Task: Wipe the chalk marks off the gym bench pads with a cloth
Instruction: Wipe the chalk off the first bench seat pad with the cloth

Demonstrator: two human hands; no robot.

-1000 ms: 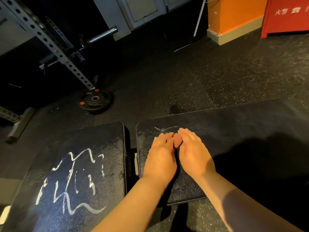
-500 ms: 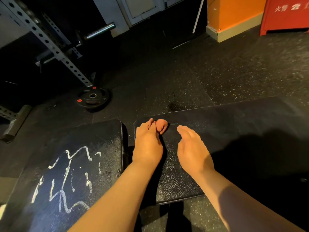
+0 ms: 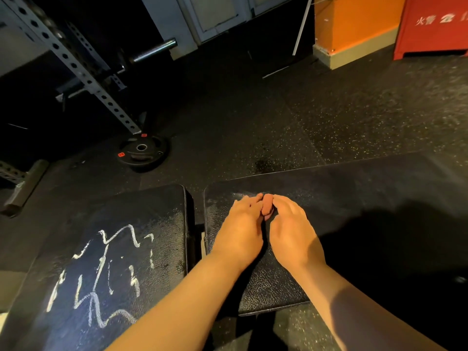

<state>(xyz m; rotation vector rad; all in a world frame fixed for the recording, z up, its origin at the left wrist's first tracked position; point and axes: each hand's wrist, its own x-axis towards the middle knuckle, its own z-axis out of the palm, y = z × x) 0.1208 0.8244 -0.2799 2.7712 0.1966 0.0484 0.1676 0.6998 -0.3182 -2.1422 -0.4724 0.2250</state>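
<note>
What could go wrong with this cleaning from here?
1. The cloth is a small wad between the left hand and right hand; it may only smear the faint chalk haze on the right pad.
2. The heavy chalk marks on the left pad are untouched; so small a cloth could clog before clearing them.
3. It could slip into the gap between the pads.

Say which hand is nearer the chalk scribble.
Left. The left hand rests on the neighbouring pad, right of the chalk scribble; the right hand lies beyond it, farther right.
</note>
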